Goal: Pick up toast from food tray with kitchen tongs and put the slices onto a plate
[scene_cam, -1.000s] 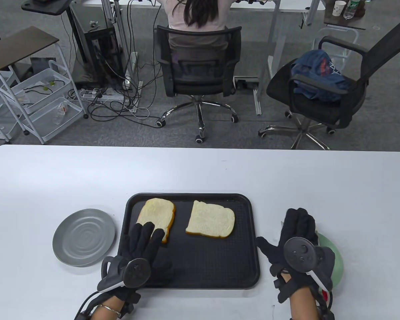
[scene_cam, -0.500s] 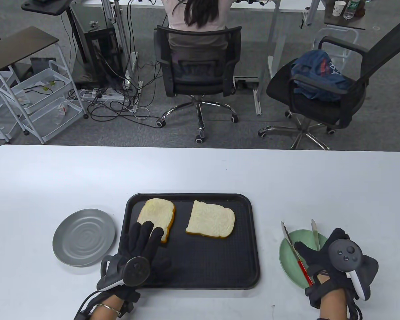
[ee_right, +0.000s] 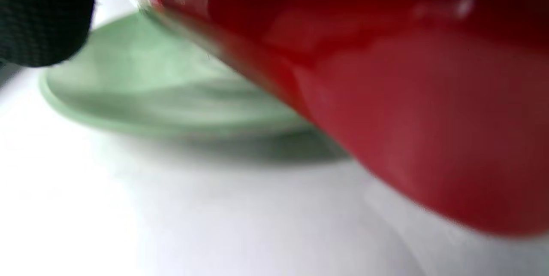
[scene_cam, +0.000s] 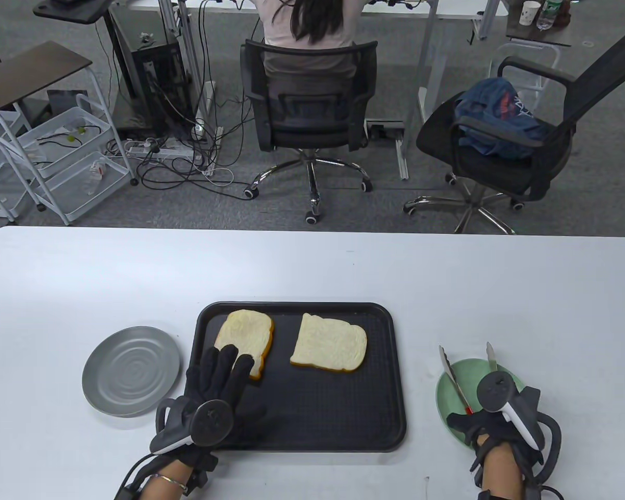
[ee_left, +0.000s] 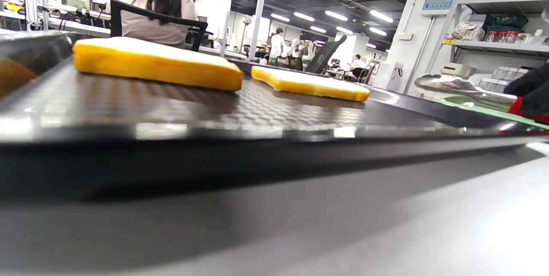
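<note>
I see the black food tray [scene_cam: 312,416] lying near the front edge of the white table [scene_cam: 312,265], with wide bare surface behind it and to both far sides. My left hand [scene_cam: 216,388] rests flat on the tray's left part, fingers [scene_cam: 224,359] straight and spread, their tips touching the near edge of the left toast slice [scene_cam: 244,333]. The right toast slice [scene_cam: 329,349] lies just beside it, apart from the hand, with open tray floor in front of it. A grey metal plate [scene_cam: 130,370] sits on the table just left of the tray.

My right hand [scene_cam: 492,429] is over the near side of a green plate [scene_cam: 448,396], right of the tray. The kitchen tongs [scene_cam: 461,383] lie across that plate, their two metal arms spread and pointing away from me. The hand is at their red handle end; whether its fingers are clamped on it I cannot tell, the tracker covers them. The tray's raised right rim stands between the tongs and the toast.
</note>
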Demonstrator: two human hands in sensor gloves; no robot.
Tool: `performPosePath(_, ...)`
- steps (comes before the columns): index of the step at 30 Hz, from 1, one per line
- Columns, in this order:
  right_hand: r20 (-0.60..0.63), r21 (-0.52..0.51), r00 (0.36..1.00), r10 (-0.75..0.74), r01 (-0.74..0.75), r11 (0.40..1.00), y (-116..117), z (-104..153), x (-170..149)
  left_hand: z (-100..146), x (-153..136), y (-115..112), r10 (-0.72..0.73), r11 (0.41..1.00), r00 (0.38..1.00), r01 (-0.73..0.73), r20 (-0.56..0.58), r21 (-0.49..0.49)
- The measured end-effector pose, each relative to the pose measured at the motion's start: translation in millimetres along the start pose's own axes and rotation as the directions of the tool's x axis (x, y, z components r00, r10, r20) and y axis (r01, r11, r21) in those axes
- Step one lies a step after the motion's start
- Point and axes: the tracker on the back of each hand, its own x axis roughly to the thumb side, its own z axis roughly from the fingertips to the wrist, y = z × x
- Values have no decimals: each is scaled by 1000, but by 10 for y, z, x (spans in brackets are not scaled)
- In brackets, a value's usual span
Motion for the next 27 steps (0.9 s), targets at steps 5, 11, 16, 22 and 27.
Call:
performPosePath(5,-4,-34,997,76,-76,997,66,-39,5,-5,-5,-2,0,1000,1000,0,-3,-10)
performPosePath(11,-16,-63,998,65,-66,996,76,-56,-4,-6,-2,-1,-1,1000,1000,1,-2,-14)
performPosePath(16,-16,-137,999,32,-34,990,53,-27,-30,4,-6,20,2,1000,1000,-2,2,2)
performPosePath(22,86,-267,993,-86,106,958,-164,152,54,1,-12,22,5,1000,1000,-5,-2,2)
performPosePath(27,209,-338,974,-87,156,928,-396,344,292,3,-7,19,-5,1000,1000,5,-3,-1)
